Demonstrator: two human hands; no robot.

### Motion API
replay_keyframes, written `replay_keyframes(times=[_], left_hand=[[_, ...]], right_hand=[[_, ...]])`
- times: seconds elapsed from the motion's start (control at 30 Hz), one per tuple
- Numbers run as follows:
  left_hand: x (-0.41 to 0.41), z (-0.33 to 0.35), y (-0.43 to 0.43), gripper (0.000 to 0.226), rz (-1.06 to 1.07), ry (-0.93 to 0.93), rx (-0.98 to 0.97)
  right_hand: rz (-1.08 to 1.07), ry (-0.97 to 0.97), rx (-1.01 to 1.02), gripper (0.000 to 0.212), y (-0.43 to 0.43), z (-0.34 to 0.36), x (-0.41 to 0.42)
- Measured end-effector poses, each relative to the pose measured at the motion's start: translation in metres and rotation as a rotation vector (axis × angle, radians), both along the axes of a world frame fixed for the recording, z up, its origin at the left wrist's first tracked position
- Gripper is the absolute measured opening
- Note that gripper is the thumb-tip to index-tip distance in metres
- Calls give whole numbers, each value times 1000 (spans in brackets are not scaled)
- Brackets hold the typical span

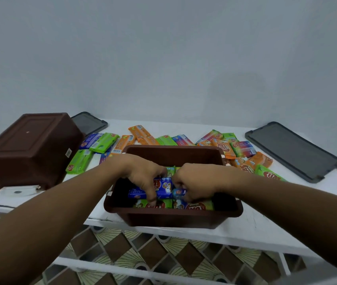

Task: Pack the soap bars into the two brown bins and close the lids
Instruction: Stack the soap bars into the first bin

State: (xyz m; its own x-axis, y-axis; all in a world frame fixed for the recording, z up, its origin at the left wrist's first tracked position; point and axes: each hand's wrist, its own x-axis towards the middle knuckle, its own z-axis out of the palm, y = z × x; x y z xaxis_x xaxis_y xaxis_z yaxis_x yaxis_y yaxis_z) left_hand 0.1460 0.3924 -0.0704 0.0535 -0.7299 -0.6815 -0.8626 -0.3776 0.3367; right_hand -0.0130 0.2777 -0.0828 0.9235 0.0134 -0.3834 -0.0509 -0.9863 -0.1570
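Inside the brown bin (173, 214), both hands' grips pinch blue soap bars (163, 189), brand unreadable.

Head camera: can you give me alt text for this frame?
Both hands, left hand and right hand, arrange wrapped soap bars inside an open brown bin on a white table. More bars lie scattered behind it, between an upturned second bin and two grey lids.

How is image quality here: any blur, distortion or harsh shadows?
Head view: wide-angle bending curves the table edge and stretches the forearms; light is soft and dim, without harsh shadows or glare; soap wrappers look slightly soft, print barely legible; both hands are reasonably sharp.
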Motion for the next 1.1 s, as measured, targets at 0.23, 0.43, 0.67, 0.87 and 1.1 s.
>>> replay_keyframes(times=[0.23,0.43,0.67,0.87,1.1], left_hand=[[-7,-11,5,68,-63,-45,81],[-7,-18,6,58,-62,11,69],[-4,-19,9,49,-74,51,50],[-1,-19,9,51,-59,98,43],[0,-16,5,42,-58,115,84]], right_hand=[[-102,101,141,27,-7,-10,-3],[-160,112,259,24,-17,-9,-3],[-191,118,313,33,-20,-8,-2],[-150,110,151,44,-12,-24,1],[-112,228,162,46,-12,-26,-10]])
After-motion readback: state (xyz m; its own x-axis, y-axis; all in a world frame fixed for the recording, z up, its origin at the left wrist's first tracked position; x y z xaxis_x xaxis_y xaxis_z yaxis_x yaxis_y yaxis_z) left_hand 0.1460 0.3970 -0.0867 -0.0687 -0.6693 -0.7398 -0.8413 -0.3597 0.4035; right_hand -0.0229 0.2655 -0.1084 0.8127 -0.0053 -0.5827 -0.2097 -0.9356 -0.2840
